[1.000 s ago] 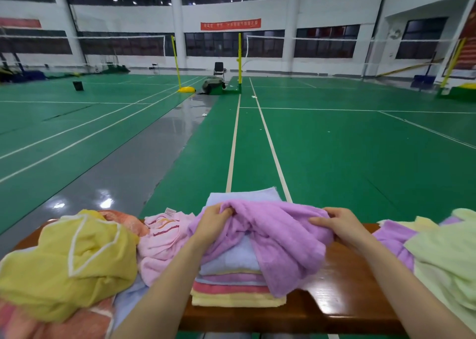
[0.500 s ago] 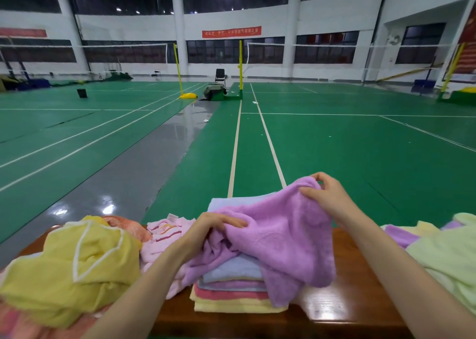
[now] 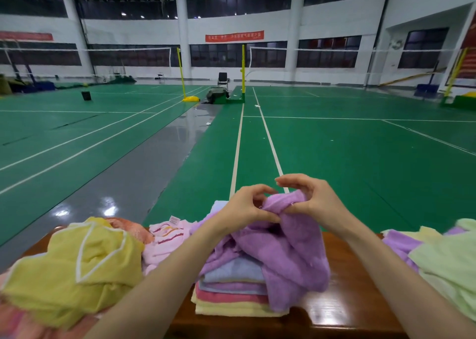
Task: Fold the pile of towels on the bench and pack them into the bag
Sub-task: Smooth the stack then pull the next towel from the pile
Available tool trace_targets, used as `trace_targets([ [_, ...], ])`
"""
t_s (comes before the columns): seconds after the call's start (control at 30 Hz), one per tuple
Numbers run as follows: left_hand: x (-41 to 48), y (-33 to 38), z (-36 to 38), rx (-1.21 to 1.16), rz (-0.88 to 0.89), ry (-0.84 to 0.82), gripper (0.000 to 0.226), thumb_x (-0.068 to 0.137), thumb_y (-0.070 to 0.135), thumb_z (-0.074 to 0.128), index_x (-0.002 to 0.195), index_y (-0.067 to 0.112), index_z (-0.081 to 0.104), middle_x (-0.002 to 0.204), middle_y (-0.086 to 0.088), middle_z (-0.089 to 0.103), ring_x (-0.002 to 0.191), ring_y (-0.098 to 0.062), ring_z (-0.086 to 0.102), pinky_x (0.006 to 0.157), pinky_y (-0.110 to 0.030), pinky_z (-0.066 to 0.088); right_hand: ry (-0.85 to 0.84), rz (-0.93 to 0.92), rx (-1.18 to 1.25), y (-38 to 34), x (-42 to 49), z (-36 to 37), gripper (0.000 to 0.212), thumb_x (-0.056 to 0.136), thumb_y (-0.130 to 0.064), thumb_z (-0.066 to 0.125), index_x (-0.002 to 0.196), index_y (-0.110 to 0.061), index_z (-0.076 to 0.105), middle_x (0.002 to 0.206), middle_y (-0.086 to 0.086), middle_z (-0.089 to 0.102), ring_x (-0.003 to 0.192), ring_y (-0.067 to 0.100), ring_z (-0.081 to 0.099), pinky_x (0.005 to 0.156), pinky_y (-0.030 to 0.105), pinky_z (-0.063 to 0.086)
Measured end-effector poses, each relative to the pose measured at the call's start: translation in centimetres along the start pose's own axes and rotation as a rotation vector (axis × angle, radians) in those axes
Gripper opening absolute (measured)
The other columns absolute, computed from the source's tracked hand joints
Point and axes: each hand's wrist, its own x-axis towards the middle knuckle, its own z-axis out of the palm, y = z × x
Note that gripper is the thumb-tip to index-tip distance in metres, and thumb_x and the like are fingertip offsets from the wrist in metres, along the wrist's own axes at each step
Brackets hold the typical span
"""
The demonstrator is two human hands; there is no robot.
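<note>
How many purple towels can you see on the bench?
3: the held towel draped over the folded stack, a purple layer inside that stack, and a purple towel in the right pile. Piles may hide more.

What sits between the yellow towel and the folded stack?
In the head view, a crumpled pink striped towel lies between the yellow towel and the folded stack, partly behind the left forearm.

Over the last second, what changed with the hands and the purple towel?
Both hands came together: the left hand and right hand drew the purple towel up and inward, now pinching its edge side by side above the folded stack. Stack and yellow towel pile stayed put.
</note>
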Motion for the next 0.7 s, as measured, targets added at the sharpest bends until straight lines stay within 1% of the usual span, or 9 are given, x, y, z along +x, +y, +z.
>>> trace_targets([
  [0.1, 0.1, 0.0, -0.1, 0.035, 0.047, 0.036, 0.029, 0.066, 0.002, 0.080, 0.087, 0.014, 0.064, 0.074, 0.005, 0.061, 0.068, -0.006, 0.052, 0.069, -0.020, 0.045, 0.016, 0.000, -0.067, 0.1, -0.1, -0.5, 0.055, 0.063, 0.013, 0.073, 0.103, -0.023, 0.065, 0.123, -0.002, 0.060, 0.118, 0.010, 0.053, 0.103, 0.026, 0.041],
  [0.2, 0.3, 0.0, -0.2, 0.032, 0.088, 0.073, 0.024, 0.067, 0.008, 0.080, 0.082, 0.015, 0.064, 0.071, 0.008, 0.059, 0.061, 0.000, 0.047, 0.064, -0.016, 0.041, 0.062, -0.051, -0.038, -0.5, -0.2, -0.6, 0.052, 0.065, 0.015, 0.071, 0.103, -0.020, 0.066, 0.125, -0.003, 0.059, 0.114, 0.005, 0.056, 0.096, 0.017, 0.044],
  [0.3, 0.2, 0.4, 0.0, 0.018, 0.153, 0.043, 0.036, 0.066, 0.035, 0.075, 0.079, 0.004, 0.065, 0.068, 0.001, 0.055, 0.063, -0.006, 0.041, 0.061, -0.023, 0.035, 0.065, -0.109, 0.010, -1.5, -0.1, -0.7, 0.051, 0.062, 0.006, 0.073, 0.100, -0.028, 0.065, 0.125, -0.008, 0.057, 0.114, 0.000, 0.055, 0.092, 0.012, 0.043],
  [0.33, 0.2, 0.8, 0.0, -0.012, 0.167, 0.049, 0.035, 0.068, 0.035, 0.074, 0.079, 0.003, 0.066, 0.066, 0.001, 0.054, 0.063, -0.006, 0.040, 0.061, -0.023, 0.034, 0.064, -0.123, -0.011, -1.6, 0.0, -0.8, 0.053, 0.062, 0.005, 0.073, 0.101, -0.030, 0.064, 0.124, -0.011, 0.057, 0.115, 0.000, 0.053, 0.093, 0.012, 0.042],
  [0.4, 0.2, 1.5, -0.1, -0.131, 0.181, 0.088, 0.010, 0.073, 0.020, 0.072, 0.078, 0.012, 0.068, 0.064, 0.011, 0.057, 0.063, -0.003, 0.045, 0.061, -0.017, 0.038, 0.078, -0.121, -0.074, -1.6, 0.2, -1.3, 0.061, 0.063, 0.010, 0.075, 0.104, -0.033, 0.061, 0.125, -0.012, 0.056, 0.119, 0.002, 0.051, 0.096, 0.013, 0.041],
  [0.47, 0.3, 1.9, -0.4, -0.244, 0.187, 0.117, 0.013, 0.076, 0.007, 0.070, 0.088, 0.014, 0.068, 0.074, 0.013, 0.064, 0.073, -0.003, 0.056, 0.072, -0.015, 0.046, 0.111, -0.054, -0.106, -1.5, 0.4, -1.6, 0.061, 0.063, 0.008, 0.077, 0.109, -0.028, 0.061, 0.123, -0.009, 0.057, 0.113, 0.003, 0.054, 0.092, 0.013, 0.043],
  [0.57, 0.5, 2.4, -0.4, -0.277, 0.166, 0.130, 0.022, 0.080, 0.003, 0.069, 0.101, 0.012, 0.069, 0.091, 0.003, 0.070, 0.087, -0.007, 0.063, 0.085, -0.023, 0.051, 0.062, 0.115, -0.034, -1.3, 0.3, -1.8, 0.044, 0.067, -0.003, 0.079, 0.107, -0.017, 0.065, 0.105, -0.002, 0.068, 0.094, 0.011, 0.063, 0.081, 0.018, 0.050],
  [0.63, 0.7, 2.7, -0.3, -0.217, 0.162, 0.140, 0.018, 0.081, 0.005, 0.068, 0.097, 0.014, 0.070, 0.088, 0.005, 0.070, 0.083, -0.003, 0.063, 0.082, -0.020, 0.050, 0.023, 0.183, 0.090, -1.1, -0.1, -1.7, 0.029, 0.071, -0.005, 0.076, 0.099, -0.012, 0.069, 0.094, 0.002, 0.073, 0.087, 0.014, 0.067, 0.072, 0.018, 0.054],
  [0.7, 0.8, 2.8, -0.2, -0.191, 0.172, 0.170, 0.013, 0.082, 0.004, 0.067, 0.092, 0.012, 0.069, 0.080, 0.010, 0.068, 0.075, 0.003, 0.061, 0.075, -0.014, 0.048, 0.082, 0.175, 0.144, -1.0, -0.3, -1.7, 0.023, 0.073, -0.002, 0.074, 0.093, -0.012, 0.069, 0.084, -0.001, 0.074, 0.078, 0.008, 0.068, 0.065, 0.014, 0.052],
])
